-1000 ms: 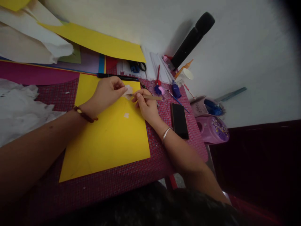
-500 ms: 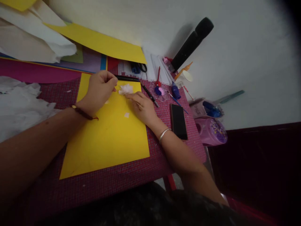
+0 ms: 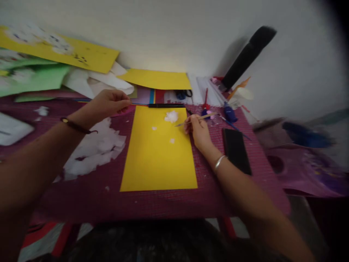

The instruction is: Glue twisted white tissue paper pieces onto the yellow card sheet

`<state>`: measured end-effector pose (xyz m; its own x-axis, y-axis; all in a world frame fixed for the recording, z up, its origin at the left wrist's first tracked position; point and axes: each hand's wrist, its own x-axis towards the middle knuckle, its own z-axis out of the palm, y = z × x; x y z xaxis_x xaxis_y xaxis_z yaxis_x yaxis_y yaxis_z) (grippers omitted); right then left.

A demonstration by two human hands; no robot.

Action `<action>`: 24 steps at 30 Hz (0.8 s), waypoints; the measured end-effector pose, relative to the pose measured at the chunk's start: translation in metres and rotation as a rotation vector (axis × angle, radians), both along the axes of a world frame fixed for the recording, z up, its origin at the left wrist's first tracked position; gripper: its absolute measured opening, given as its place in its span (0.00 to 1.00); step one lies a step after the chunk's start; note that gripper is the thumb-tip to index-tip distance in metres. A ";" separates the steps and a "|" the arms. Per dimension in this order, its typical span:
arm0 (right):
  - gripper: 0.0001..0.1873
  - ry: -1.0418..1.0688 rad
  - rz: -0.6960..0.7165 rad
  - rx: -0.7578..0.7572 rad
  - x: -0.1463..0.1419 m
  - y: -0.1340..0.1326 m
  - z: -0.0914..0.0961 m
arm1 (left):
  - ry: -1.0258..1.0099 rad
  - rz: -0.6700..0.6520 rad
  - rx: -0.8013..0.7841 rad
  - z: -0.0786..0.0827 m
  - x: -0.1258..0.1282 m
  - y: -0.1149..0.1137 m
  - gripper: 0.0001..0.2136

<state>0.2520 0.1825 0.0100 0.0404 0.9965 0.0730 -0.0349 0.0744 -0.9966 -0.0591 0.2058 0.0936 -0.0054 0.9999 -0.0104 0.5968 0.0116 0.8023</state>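
Head view: yellow sheet lay flat. Right hand, at the sheet's right edge, was closed around a thin wooden stick, its tip near a white tuft on the sheet's far end. Left hand, off the sheet's far left corner, had its fingers drawn narrow (contents could not be told). Black pen lay along the sheet's far edge; phone to its right.

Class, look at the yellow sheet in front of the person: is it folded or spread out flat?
Spread flat. The yellow sheet shows four straight edges on the checked cloth, with no crease visible.
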 end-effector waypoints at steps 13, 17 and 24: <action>0.20 -0.063 0.057 0.085 -0.003 -0.002 -0.005 | 0.364 0.062 -0.298 -0.015 -0.088 -0.024 0.09; 0.21 -0.098 0.073 0.090 -0.004 -0.001 -0.005 | 0.324 0.073 -0.268 -0.028 -0.091 -0.021 0.12; 0.20 -0.075 0.095 0.078 -0.004 -0.002 -0.004 | 0.281 0.100 -0.288 -0.023 -0.088 -0.021 0.10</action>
<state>0.2485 0.1802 0.0064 -0.0626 0.9867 0.1499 0.0294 0.1519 -0.9880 -0.1467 0.1844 0.0705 -0.1448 0.9508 -0.2739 0.7767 0.2807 0.5639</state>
